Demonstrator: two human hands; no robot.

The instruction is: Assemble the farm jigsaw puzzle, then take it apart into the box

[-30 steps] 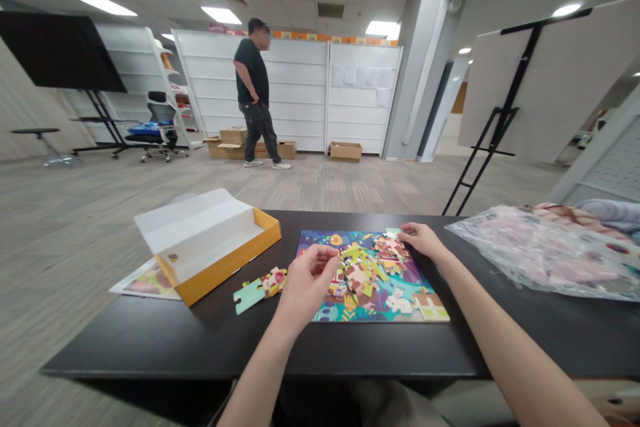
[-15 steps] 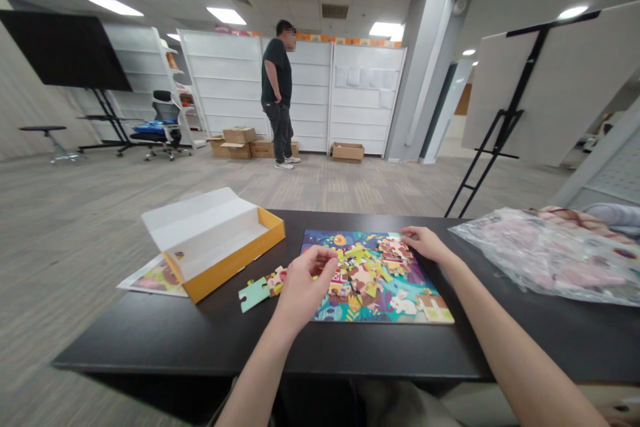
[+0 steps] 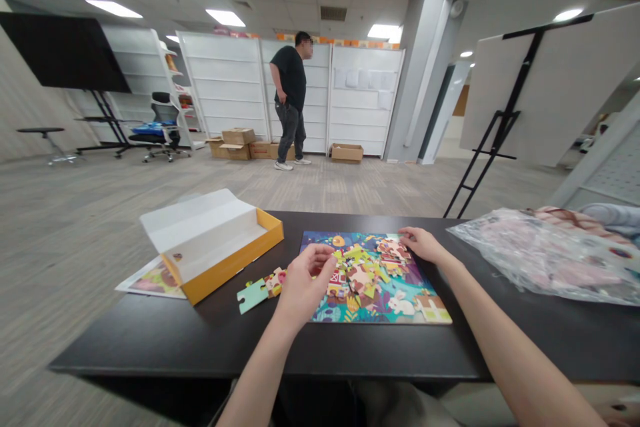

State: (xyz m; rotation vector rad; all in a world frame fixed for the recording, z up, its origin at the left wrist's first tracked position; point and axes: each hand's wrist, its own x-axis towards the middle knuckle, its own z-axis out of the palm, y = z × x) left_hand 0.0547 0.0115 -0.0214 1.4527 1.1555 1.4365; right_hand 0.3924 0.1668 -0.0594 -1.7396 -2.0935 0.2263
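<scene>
A colourful picture board (image 3: 330, 313) lies on the black table, with a heap of loose jigsaw pieces (image 3: 361, 273) over its middle. My left hand (image 3: 304, 283) hovers at the heap's left side, fingers curved and thumb apart, nothing visible between them. Beside that wrist, a pale green jigsaw piece (image 3: 253, 295) joins a short row of pieces (image 3: 275, 280), partly behind the hand. At the board's far right corner rests my right hand (image 3: 423, 244), fingers stretched towards the corner, near the brown-and-white cow pieces (image 3: 393, 250). Whether its fingertips touch a piece cannot be made out.
An open yellow box (image 3: 225, 260) with a white inside stands left on a printed sheet (image 3: 155, 278). Plastic-wrapped pink goods (image 3: 550, 257) lie at the right of the table (image 3: 400, 353). Beyond are an easel (image 3: 510, 107), cardboard boxes (image 3: 237, 143) and a standing person (image 3: 290, 93).
Both hands stay nearly still over the board, and the pieces lie as before. The person in the background has stepped a little to the right and leans forward.
</scene>
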